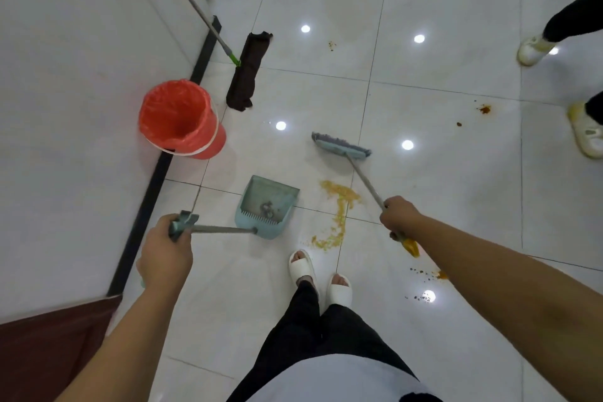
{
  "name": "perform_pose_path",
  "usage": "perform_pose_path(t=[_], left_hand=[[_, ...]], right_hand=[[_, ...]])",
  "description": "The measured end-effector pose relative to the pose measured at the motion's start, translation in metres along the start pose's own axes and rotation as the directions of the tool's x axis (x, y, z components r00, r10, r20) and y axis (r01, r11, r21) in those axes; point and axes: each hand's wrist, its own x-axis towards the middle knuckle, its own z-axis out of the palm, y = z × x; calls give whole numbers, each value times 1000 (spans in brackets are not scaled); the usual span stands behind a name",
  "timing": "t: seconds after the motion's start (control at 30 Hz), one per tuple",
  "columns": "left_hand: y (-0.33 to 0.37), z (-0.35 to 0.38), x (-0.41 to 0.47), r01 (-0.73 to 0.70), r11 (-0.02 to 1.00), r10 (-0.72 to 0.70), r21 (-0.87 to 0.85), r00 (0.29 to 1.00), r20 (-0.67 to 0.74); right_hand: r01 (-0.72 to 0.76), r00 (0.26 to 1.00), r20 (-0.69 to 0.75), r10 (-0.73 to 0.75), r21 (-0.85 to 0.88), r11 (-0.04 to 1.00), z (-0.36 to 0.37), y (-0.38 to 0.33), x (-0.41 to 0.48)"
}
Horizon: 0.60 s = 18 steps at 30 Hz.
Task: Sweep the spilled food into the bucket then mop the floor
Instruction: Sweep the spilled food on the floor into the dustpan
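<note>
Glossy white floor tiles (440, 101) carry the spilled food (339, 215), a yellow crumbly trail lying between the dustpan (266, 206) and the broom (341, 147), with smaller specks scattered farther right. It looks light, loose and slightly sticky, likely to smear, so short strokes toward the pan should suit. The left hand (166, 250) is clenched around the dustpan's long handle; the right hand (396, 217) is wrapped tight on the broom shaft. The red-lined bucket (179, 117) waits by the wall, the mop (248, 72) just beyond it.
</note>
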Motion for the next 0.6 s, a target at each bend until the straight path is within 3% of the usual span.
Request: perform_pose_path(t=[0.23, 0.6], left_hand=[[-9, -2, -22, 25, 999, -24, 37, 999, -24], [-53, -28, -4, -39, 999, 38, 15, 997, 74]], right_hand=[[-67, 988, 144, 64, 19, 998, 57, -31, 8], [-65, 993, 80, 85, -220, 973, 134, 65, -96]])
